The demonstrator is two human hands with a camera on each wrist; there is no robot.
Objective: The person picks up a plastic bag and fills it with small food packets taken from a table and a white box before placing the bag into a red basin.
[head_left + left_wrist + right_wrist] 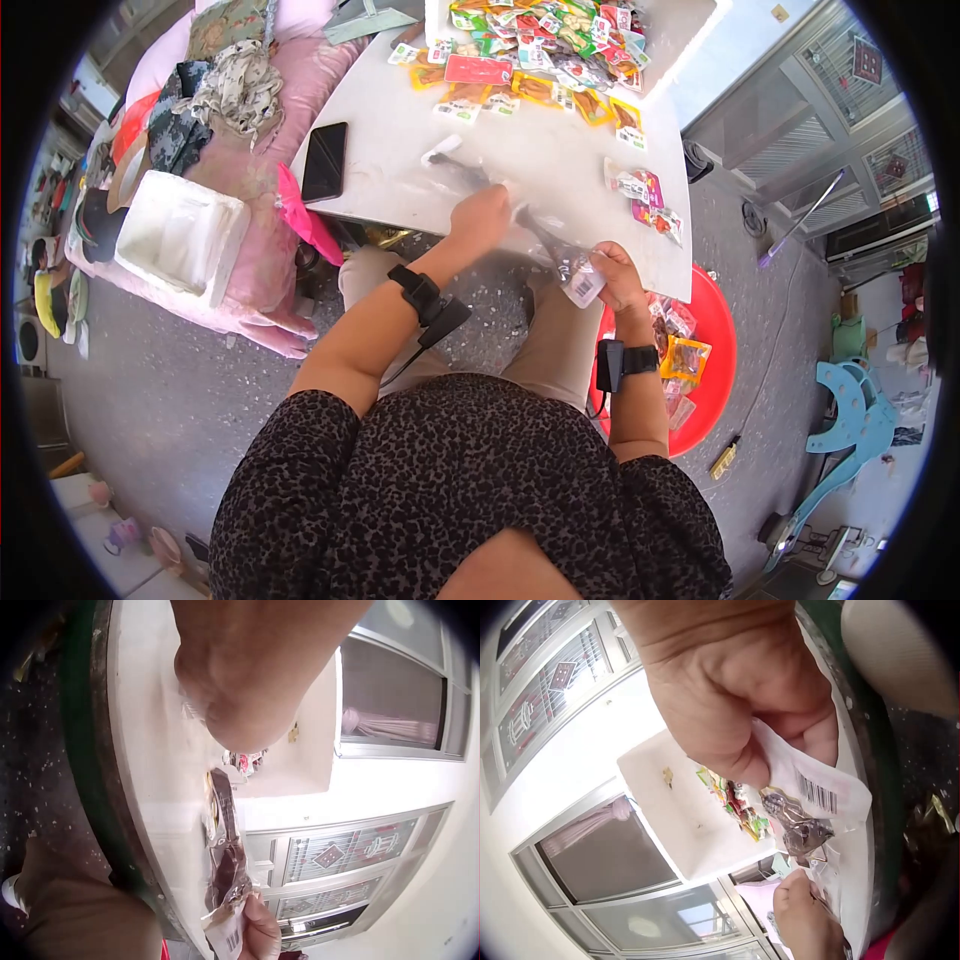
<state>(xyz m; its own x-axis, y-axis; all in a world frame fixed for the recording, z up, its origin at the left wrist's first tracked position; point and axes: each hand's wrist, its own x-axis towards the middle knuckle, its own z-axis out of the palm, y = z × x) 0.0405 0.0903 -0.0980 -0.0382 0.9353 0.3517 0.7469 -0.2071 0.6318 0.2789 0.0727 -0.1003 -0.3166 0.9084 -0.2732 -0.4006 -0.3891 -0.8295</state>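
Observation:
My right hand (618, 275) pinches the white, barcoded end of a long clear packet (560, 250) with dark brown food inside. In the right wrist view, thumb and fingers grip its white label end (821, 787). The packet slants from there toward my left hand (482, 218), over the table's near edge. That left hand is slightly blurred, its fingers curled at the end of another clear plastic packet (458, 168) with dark contents and a white tip. The left wrist view shows the long packet (227, 855) whole, while the left fingers are mostly hidden behind the hand.
On the white table (400, 190) stand a foam box (675, 50) of colourful snack packets, a black phone (326, 161) and a few packets (645, 200) at right. A red basin (722, 350) with packets sits beside my right leg. A pink-covered bed (300, 80) is at left.

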